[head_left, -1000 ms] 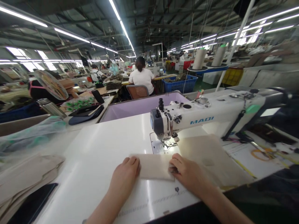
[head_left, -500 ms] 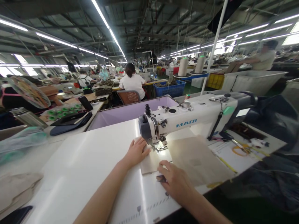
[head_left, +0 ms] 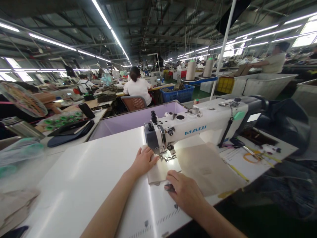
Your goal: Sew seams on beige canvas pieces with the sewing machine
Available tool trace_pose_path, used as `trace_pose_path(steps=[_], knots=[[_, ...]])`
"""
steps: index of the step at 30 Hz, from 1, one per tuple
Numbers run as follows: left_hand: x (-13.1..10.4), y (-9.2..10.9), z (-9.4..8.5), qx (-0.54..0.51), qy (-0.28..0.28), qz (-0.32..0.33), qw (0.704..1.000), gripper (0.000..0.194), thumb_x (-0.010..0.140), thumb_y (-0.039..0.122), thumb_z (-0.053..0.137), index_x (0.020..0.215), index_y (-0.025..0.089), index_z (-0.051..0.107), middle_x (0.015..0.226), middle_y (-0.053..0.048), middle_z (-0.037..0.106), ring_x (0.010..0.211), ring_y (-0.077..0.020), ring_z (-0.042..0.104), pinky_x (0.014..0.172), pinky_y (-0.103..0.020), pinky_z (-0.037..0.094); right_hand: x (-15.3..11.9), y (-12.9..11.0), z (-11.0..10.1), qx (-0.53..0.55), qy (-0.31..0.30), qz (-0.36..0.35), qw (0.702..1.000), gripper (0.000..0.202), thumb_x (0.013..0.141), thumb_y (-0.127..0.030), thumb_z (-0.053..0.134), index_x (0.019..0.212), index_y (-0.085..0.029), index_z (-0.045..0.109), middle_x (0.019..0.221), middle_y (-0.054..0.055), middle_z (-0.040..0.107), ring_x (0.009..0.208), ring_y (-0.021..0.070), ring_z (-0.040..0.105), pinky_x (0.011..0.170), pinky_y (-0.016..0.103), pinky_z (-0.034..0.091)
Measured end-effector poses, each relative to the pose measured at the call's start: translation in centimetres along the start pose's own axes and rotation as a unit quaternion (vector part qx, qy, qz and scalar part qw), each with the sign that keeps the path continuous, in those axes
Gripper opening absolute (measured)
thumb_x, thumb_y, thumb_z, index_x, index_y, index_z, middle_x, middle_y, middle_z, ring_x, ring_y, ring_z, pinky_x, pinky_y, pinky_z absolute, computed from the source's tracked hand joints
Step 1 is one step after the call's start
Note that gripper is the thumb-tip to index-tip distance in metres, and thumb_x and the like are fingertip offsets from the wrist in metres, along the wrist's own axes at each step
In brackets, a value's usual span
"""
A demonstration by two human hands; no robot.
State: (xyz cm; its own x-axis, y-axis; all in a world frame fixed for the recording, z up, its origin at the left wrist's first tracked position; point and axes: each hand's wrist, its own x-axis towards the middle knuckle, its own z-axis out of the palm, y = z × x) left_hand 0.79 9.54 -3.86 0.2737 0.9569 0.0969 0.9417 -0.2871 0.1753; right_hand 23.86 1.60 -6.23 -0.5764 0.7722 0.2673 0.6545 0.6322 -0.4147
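Observation:
My left hand (head_left: 141,162) lies flat on a small beige fabric piece (head_left: 155,174), fingers stretched out, just left of the presser foot (head_left: 170,157). The piece sits on the white table in front of the lit needle area of a white sewing machine (head_left: 195,127). My right hand (head_left: 184,189) is curled at the fabric's near right edge, fingertips close to it. Within its fingers is a small dark tool (head_left: 169,188), mostly hidden; its kind is unclear. Right of the needle, a larger beige fabric panel (head_left: 210,170) lies flat under the machine arm.
Scissors (head_left: 250,152), a yellow tape measure (head_left: 236,172) and an orange ring lie right of the machine. Behind the table stands a lilac-lined bin (head_left: 123,120). Thread cones (head_left: 191,70) stand beyond. At left are a steel flask (head_left: 22,129) and a fan (head_left: 23,99). A co-worker (head_left: 137,87) sits ahead.
The whole view has shifted slightly. Both hands keep nearly the same places by the needle, and the fabric piece's near edge looks slightly lifted or curled.

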Motion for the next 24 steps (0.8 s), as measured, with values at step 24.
trace_pose_path(steps=[24], knots=[[-1.7, 2.9, -0.9, 0.050, 0.046, 0.026, 0.997, 0.021, 0.097, 0.021, 0.050, 0.098, 0.017, 0.070, 0.106, -0.012, 0.071, 0.109, -0.0299, 0.064, 0.102, -0.055, 0.047, 0.9, 0.0, -1.2, -0.039, -0.060, -0.006, 0.997, 0.007, 0.093, -0.023, 0.060, 0.099, -0.019, 0.062, 0.109, 0.003, 0.067, 0.084, 0.0187, 0.065, 0.067, 0.029, 0.045]])
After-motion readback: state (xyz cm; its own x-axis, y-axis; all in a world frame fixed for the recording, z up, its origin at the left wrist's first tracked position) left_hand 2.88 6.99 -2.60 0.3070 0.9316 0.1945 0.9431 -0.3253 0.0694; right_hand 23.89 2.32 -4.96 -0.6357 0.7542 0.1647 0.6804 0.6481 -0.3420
